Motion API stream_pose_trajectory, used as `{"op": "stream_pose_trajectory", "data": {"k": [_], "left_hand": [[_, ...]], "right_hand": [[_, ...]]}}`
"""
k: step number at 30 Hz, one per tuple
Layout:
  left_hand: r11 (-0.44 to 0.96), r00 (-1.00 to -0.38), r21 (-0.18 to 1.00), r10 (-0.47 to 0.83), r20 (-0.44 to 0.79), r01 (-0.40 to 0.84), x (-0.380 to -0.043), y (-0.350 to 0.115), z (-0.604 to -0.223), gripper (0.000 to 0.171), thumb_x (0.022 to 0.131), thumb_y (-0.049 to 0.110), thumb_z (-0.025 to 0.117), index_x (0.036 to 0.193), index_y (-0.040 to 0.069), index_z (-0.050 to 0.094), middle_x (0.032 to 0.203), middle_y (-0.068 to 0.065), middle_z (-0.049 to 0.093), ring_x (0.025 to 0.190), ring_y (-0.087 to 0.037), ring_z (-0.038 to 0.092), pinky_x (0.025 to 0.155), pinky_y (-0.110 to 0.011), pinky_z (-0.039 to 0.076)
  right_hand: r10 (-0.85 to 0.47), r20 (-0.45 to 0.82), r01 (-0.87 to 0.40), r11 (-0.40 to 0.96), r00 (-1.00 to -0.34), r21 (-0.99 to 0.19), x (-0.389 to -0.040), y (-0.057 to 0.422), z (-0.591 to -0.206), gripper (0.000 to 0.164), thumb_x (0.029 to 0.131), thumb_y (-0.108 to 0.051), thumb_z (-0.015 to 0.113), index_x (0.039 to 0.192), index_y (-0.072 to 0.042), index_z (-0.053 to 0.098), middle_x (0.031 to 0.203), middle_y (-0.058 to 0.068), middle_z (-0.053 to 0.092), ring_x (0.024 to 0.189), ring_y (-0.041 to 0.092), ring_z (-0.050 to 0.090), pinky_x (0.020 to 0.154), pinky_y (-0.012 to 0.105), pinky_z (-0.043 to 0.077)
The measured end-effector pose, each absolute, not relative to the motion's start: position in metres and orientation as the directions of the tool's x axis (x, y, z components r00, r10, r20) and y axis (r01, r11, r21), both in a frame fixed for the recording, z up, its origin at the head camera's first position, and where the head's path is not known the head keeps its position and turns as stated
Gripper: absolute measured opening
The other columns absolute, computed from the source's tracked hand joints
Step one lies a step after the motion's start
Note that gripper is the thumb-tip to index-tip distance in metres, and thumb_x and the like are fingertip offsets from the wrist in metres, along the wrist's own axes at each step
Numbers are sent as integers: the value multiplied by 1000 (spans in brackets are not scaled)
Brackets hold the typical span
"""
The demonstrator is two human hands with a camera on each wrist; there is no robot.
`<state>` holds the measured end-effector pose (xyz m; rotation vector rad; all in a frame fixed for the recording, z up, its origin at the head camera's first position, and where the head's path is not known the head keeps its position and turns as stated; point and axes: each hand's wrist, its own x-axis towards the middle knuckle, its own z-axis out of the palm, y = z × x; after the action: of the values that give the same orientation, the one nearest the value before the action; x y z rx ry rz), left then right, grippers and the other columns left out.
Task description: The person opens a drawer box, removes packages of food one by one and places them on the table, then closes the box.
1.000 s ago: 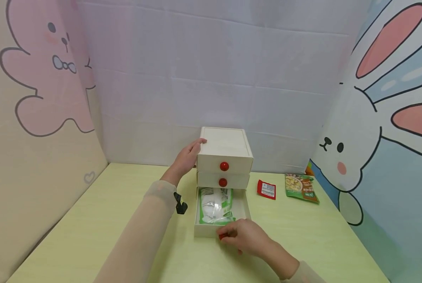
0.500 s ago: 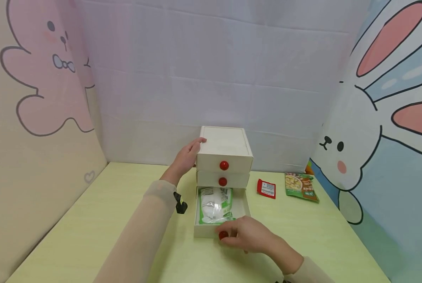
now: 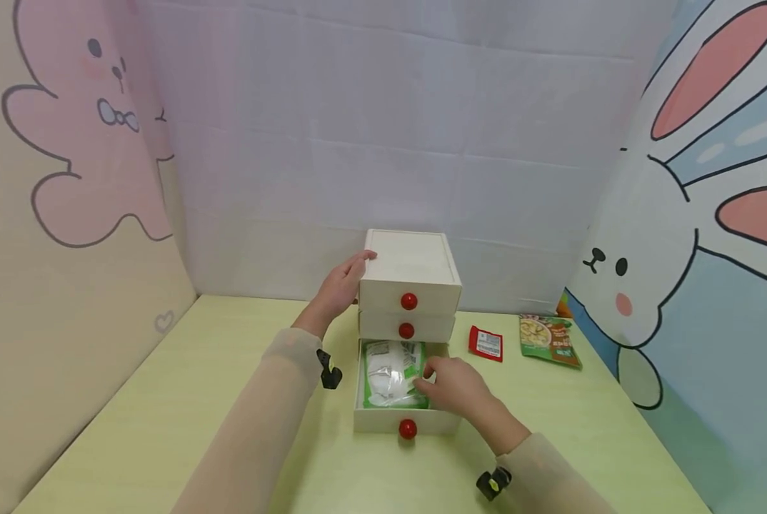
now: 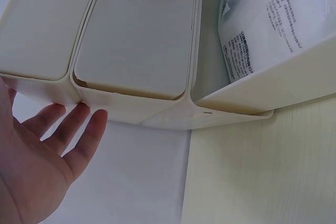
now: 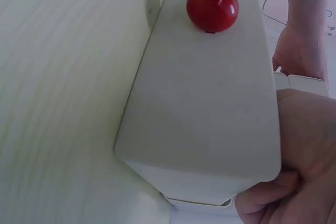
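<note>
A small white drawer unit point(image 3: 409, 258) with red knobs stands on the table, its bottom drawer point(image 3: 377, 421) pulled out. Inside that drawer lies a clear plastic packet point(image 3: 388, 375) with green edges, white contents and printed text. My left hand point(image 3: 340, 287) rests against the unit's left side near the top; in the left wrist view its fingers point(image 4: 86, 135) touch the side wall. My right hand point(image 3: 458, 387) is over the drawer's right side, thumb and forefinger bent and slightly apart beside the packet. The drawer front hides part of this hand in the right wrist view.
To the right of the unit lies a small red packet point(image 3: 486, 344) with a white label. Farther right is a green and brown food packet point(image 3: 548, 341) by the rabbit-painted wall. A pale curtain point(image 3: 383, 143) hangs behind the unit.
My right hand has let go of the bottom drawer's red knob and moved up and back over the drawer, beside the packet. My left hand stays on the unit.
</note>
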<state>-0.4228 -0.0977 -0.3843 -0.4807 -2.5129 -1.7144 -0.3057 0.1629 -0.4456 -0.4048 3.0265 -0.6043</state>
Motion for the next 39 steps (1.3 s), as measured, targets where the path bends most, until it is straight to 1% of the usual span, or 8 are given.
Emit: {"op": "stream_pose_trajectory", "data": {"k": [5, 9, 15, 21, 27, 33, 36, 39], "left_hand": [[339, -952, 897, 209, 224, 285, -422, -97, -385, 52, 119, 54, 27, 163, 38, 49, 166, -9, 51, 130, -37, 62, 100, -56, 58], [335, -952, 899, 210, 221, 283, -423, -96, -386, 52, 119, 55, 27, 163, 38, 49, 163, -10, 53, 126, -36, 64, 97, -52, 58], [336, -952, 898, 212, 222, 284, -425, -97, -386, 52, 119, 54, 26, 163, 37, 48, 162, -11, 54, 126, -36, 64, 96, -52, 58], [345, -952, 894, 209, 223, 285, -424, -98, -387, 53, 119, 54, 26, 164, 37, 48, 163, -10, 53, 126, -36, 63, 95, -52, 58], [354, -953, 890, 202, 226, 286, -423, -97, -386, 53, 119, 56, 25, 164, 38, 48, 164, -9, 52, 128, -36, 62, 96, -53, 57], [351, -953, 892, 203, 224, 285, -424, -96, -387, 54, 119, 55, 25, 164, 38, 49, 164, -11, 53, 124, -36, 62, 95, -51, 57], [348, -952, 892, 203, 230, 290, -423, -95, -386, 54, 119, 55, 25, 164, 38, 49, 162, -11, 54, 122, -36, 63, 94, -51, 57], [343, -950, 892, 209, 234, 295, -424, -95, -386, 54, 119, 55, 25, 164, 37, 49, 163, -11, 54, 122, -36, 63, 94, -52, 58]], "right_hand": [[-281, 22, -275, 916, -960, -293, -311, 163, -455, 28, 99, -42, 80, 87, -18, 74, 66, -6, 59, 64, 13, 52, 58, 29, 39], [-299, 21, -293, 915, -954, -278, -309, 163, -459, 34, 98, -46, 80, 78, -21, 72, 64, -9, 58, 61, 11, 50, 56, 28, 37], [-302, 6, -291, 914, -953, -282, -307, 162, -458, 29, 100, -42, 79, 82, -21, 74, 64, -8, 57, 63, 11, 50, 58, 28, 36], [-301, 19, -295, 916, -953, -271, -307, 159, -456, 33, 100, -37, 81, 76, -19, 68, 63, -6, 51, 63, 11, 48, 59, 27, 34], [-284, 6, -275, 923, -959, -270, -306, 158, -451, 30, 102, -32, 79, 78, -17, 67, 65, -4, 53, 65, 13, 49, 59, 28, 36], [-275, -33, -248, 909, -961, -335, -309, 162, -446, 30, 110, -24, 63, 82, -13, 62, 70, 1, 52, 67, 16, 51, 63, 30, 40], [-269, -47, -224, 876, -962, -427, -312, 168, -445, 26, 112, -21, 55, 90, -9, 62, 76, 3, 54, 71, 18, 52, 66, 32, 42], [-252, -80, -170, 824, -964, -541, -314, 174, -443, 23, 110, -20, 54, 92, -8, 62, 79, 6, 55, 70, 19, 54, 64, 31, 44]]}}
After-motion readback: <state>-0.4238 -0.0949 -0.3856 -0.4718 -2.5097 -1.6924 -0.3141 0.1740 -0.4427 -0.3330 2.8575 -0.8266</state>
